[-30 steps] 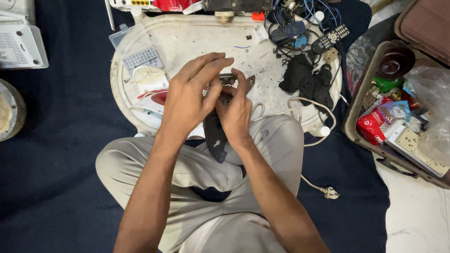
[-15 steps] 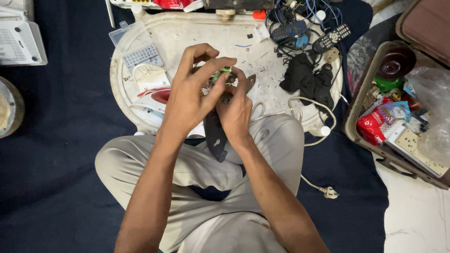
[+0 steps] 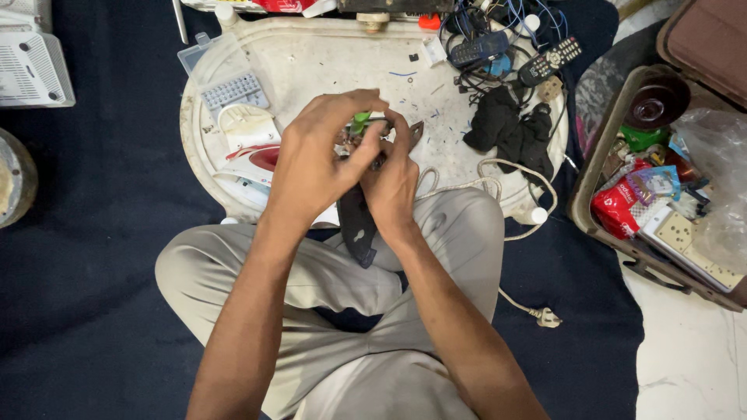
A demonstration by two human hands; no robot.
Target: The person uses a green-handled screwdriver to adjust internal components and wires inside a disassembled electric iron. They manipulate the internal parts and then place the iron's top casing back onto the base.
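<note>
Dark tool (image 3: 358,225) | both hands (image 3: 311,167) clamped on it | white tray (image 3: 311,54) beneath | black cloth (image 3: 510,128), remotes (image 3: 548,61) nearby

Small assembly (image 3: 372,144), held between left hand (image 3: 315,167) and right hand (image 3: 393,183): dull grey metal parts with a glossy green plastic bit; finer detail hidden by fingers.
Dark flat piece (image 3: 358,225) below the hands: matt black, looks like plastic.
Oval tray (image 3: 311,54): off-white plastic, scuffed and stained, low sheen.
Iron body (image 3: 249,152): smooth glossy white and red plastic.
Black rags (image 3: 510,128): soft matt cloth.
Cord (image 3: 513,233): white woven covering, plug of smooth plastic.
Remote controls (image 3: 548,61): matt dark plastic.
Floor covering (image 3: 85,272): navy cloth, slightly fuzzy.
Trousers (image 3: 327,311): plain beige cloth, matt.
</note>
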